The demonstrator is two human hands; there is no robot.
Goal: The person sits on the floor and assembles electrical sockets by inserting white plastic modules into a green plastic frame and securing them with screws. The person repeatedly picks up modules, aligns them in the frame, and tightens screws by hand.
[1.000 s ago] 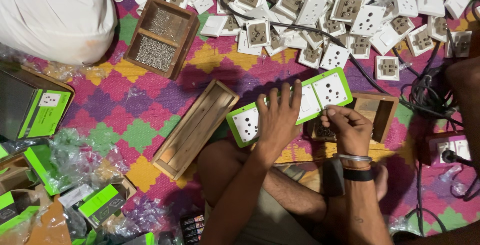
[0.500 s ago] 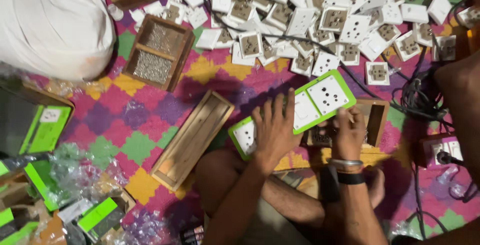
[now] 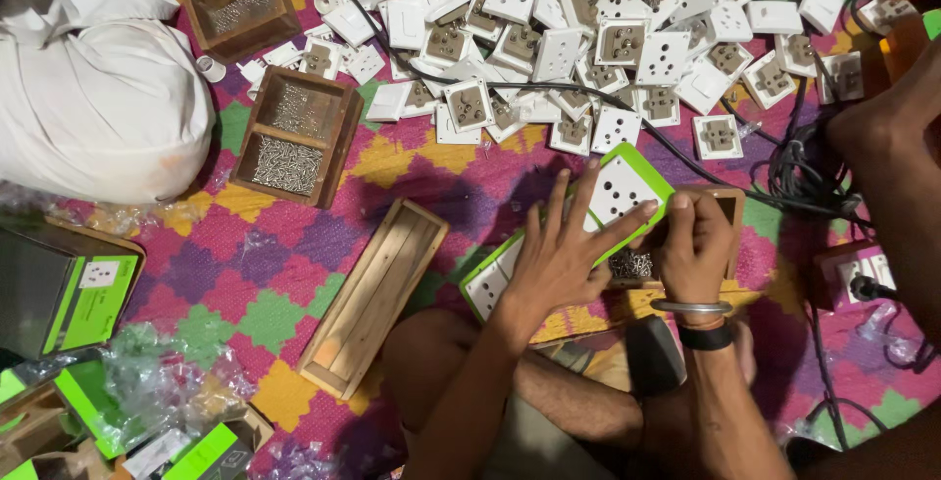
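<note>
left hand (image 3: 559,254): flat on the green board (image 3: 573,230), fingers (image 3: 586,191) spread wide, pressing down rather than gripping, probably to stop it sliding

right hand (image 3: 694,243): fingers curled shut at the board's right edge, pinching something too small to make out; wears two wristbands (image 3: 698,321)

board: one, green rim with white socket faces, lying tilted over the knees and across a wooden box (image 3: 730,207), so the work sits close to both hands

loose screws (image 3: 632,264): small heap just under the board, within easy reach

white sockets (image 3: 588,39): big pile on the mat (image 3: 294,245) past the board, too many to count, some face down

trays: two with compartments of screws (image 3: 294,137), one long empty one (image 3: 372,294) near the left knee

green cartons (image 3: 88,299): about four, stacked left

cables (image 3: 804,166): black tangle on the right
</note>
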